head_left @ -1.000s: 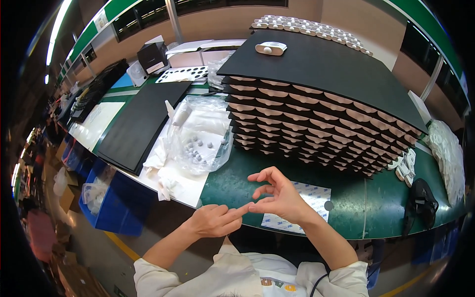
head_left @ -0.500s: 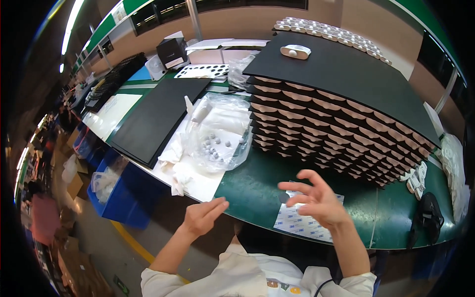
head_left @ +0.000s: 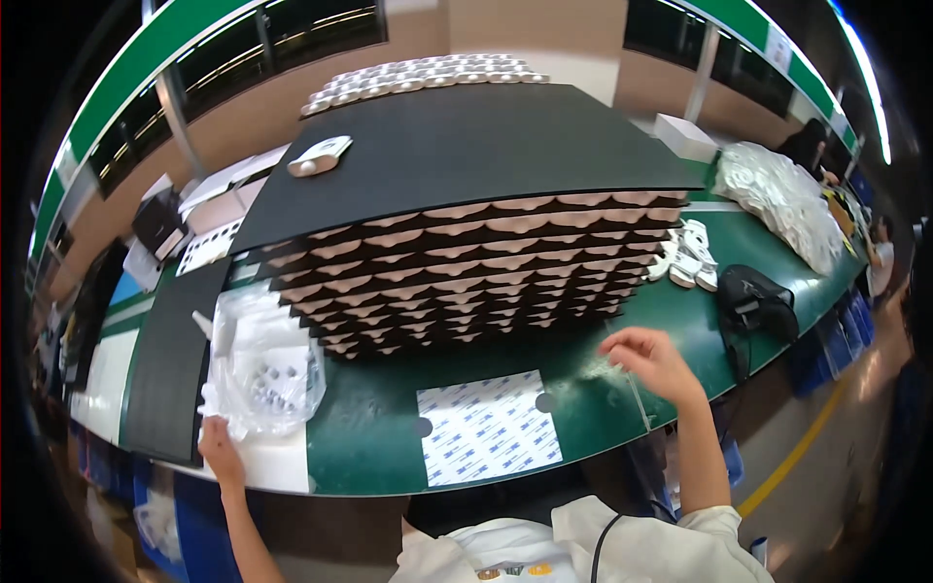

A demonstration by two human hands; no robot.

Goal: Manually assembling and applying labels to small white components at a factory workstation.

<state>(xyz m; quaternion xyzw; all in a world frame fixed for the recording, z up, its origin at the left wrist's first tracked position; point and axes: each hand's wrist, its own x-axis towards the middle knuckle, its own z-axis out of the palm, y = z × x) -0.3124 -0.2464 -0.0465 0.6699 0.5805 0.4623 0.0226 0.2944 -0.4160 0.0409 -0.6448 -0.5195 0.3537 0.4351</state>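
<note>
Head view shows the left hand [head_left: 222,449] pinching the lower edge of a crumpled clear plastic bag [head_left: 260,374] holding small white parts, which lies on a white foam sheet [head_left: 277,464] at the near left of the green workbench [head_left: 379,442]. Across the bench, the right hand [head_left: 653,361] hovers with fingers loosely spread, its fingertips at a thin clear plastic strip [head_left: 634,394]; whether it actually grips the strip cannot be told. Between both hands lies a white sheet printed with blue marks [head_left: 488,428]. Just behind that sheet rises a tall stack of black trays with tan scalloped edges [head_left: 466,262], topped by a white oblong device [head_left: 319,155]. Right of the stack sits a black pouch [head_left: 756,301].
</note>
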